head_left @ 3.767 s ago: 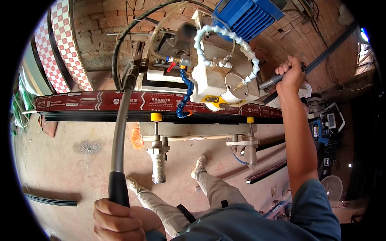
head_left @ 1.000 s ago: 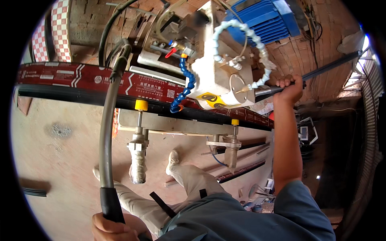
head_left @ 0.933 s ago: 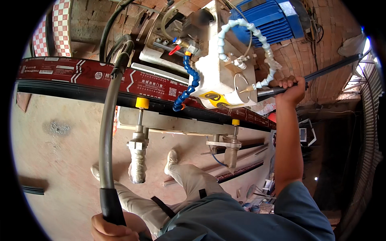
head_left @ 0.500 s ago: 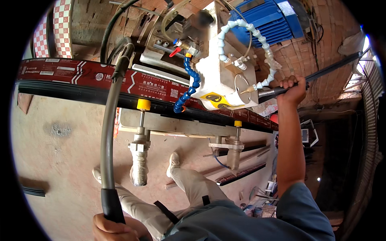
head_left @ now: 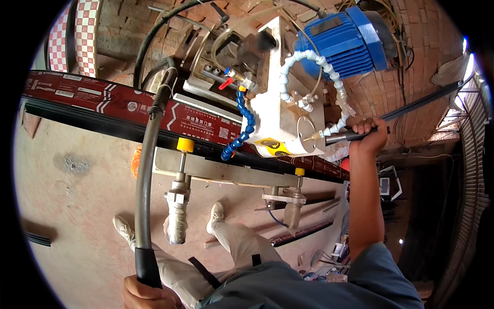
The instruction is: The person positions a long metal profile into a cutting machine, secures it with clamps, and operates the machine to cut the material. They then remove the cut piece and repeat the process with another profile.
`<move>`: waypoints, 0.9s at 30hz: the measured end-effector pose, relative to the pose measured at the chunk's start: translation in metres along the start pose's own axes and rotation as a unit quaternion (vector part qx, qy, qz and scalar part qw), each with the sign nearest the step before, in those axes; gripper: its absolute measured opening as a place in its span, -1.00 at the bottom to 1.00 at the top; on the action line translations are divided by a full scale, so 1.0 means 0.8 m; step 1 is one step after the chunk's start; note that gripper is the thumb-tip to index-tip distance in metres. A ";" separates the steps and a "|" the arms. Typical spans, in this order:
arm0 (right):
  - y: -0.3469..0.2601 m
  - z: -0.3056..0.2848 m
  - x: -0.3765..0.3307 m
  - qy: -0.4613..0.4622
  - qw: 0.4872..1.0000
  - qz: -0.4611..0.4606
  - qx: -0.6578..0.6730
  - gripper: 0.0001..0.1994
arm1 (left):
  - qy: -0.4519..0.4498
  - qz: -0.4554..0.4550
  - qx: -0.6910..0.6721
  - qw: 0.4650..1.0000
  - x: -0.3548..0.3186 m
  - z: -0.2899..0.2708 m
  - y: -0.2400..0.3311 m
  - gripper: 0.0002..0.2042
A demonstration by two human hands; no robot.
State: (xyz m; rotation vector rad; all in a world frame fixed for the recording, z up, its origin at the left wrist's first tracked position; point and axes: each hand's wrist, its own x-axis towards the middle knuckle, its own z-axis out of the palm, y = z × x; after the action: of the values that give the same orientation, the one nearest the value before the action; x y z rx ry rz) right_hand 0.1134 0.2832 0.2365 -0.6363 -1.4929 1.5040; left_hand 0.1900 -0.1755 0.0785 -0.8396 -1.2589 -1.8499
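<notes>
My left hand is sitting at the bottom of the view, its grip clenching the black sleeve at the end of a long grey lever. That lever is rising in a curve from my fist to the machine, crossing in front of the dark red profile strip that is lying lengthwise across the frame. My right hand is reaching up at arm's length, its grip wrapping tightly around a dark handle sticking out of the side of the white machine head. A blue motor is sitting just above that head, and a blue segmented coolant hose is curling down its left side, with a white segmented hose arching over the front. Below the strip, two clamp cylinders are hanging down, each topped with a yellow cap. My legs and pale shoes are showing on the concrete floor.
</notes>
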 end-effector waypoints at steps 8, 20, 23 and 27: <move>0.015 -0.021 0.016 -0.065 0.997 -0.045 -0.010 -0.80 | 0.048 0.010 -0.088 0.995 0.020 0.019 -0.009 -0.66; 0.011 -0.012 0.023 -0.026 0.998 -0.033 0.051 -0.70 | -0.225 -0.088 -0.063 0.968 0.121 0.004 0.023 -0.79; 0.009 -0.011 0.025 0.012 0.998 -0.037 0.059 -0.73 | -0.262 -0.095 -0.058 0.959 0.165 0.019 0.025 -0.80; 0.005 -0.025 0.031 0.014 0.997 -0.066 0.043 -0.80 | -0.303 -0.079 -0.080 0.946 0.212 0.049 0.019 -0.83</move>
State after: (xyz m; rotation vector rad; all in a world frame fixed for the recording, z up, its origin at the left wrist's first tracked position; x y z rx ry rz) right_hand 0.1182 0.3152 0.2359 -0.4959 -1.4126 1.4428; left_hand 0.1198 -0.1777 0.2384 -1.5169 -1.5896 -1.9054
